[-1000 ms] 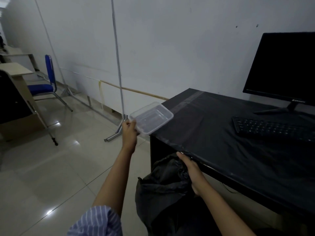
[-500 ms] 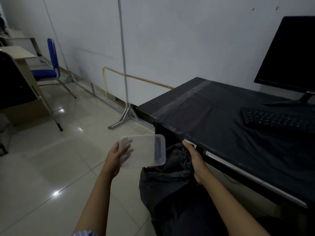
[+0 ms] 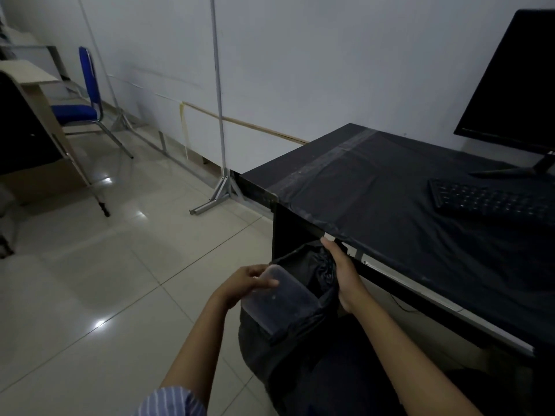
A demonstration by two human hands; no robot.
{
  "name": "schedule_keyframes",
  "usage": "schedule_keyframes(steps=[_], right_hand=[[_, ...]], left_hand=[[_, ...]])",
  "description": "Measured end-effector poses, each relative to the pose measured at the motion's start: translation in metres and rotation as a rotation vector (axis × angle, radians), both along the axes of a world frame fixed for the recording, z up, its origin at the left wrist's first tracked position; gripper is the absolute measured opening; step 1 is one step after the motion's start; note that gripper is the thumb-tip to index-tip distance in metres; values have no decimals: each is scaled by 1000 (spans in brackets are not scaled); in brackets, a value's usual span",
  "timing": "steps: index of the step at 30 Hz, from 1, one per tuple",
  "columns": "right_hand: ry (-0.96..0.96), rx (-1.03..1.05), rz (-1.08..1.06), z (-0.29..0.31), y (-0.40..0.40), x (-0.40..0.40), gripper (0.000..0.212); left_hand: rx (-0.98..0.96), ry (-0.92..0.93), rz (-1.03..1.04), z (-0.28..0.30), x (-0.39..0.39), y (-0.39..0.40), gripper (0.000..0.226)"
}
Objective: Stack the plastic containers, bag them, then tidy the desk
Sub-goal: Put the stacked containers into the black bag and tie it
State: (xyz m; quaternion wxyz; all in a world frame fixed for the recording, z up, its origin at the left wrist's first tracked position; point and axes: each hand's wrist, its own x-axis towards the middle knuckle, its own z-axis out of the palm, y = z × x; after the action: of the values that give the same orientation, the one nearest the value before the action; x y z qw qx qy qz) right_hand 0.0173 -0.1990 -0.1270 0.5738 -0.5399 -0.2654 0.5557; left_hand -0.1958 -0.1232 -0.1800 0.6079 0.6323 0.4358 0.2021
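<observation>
Head view, one moment catalogued. Left hand: its fingers are curled round the near end of a clear plastic container, thumb laid across the top. Container: rectangular, transparent, tilted, its far end lowered into the mouth of a black plastic bag. Right hand: fingers are closed on the gathered rim of the bag, which is held up just below the bench edge. Bag: crumpled, dark, seen hanging between the two forearms, with its lower part close to the tiled floor. Bench: covered with a black sheet, a strip of clear tape visible near its left end. Keyboard: black, lying on the bench towards the right. Monitor: dark screen, standing behind the keyboard, partly cut off by the frame. Blue chair: set against the white wall at far left, well apart from the bench. Striped sleeve: seen at the lower edge on the left arm.
</observation>
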Motion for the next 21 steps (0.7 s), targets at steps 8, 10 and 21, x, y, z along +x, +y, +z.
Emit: schedule_keyframes(steps=[8, 10, 21], right_hand=[[-37, -18, 11, 2, -1, 1, 83], [-36, -30, 15, 1, -1, 2, 90], [-25, -24, 50, 2, -6, 7, 76]], left_hand=[[253, 297, 405, -36, 43, -21, 37], [188, 488, 373, -48, 43, -24, 49], [-93, 416, 368, -84, 45, -35, 54]])
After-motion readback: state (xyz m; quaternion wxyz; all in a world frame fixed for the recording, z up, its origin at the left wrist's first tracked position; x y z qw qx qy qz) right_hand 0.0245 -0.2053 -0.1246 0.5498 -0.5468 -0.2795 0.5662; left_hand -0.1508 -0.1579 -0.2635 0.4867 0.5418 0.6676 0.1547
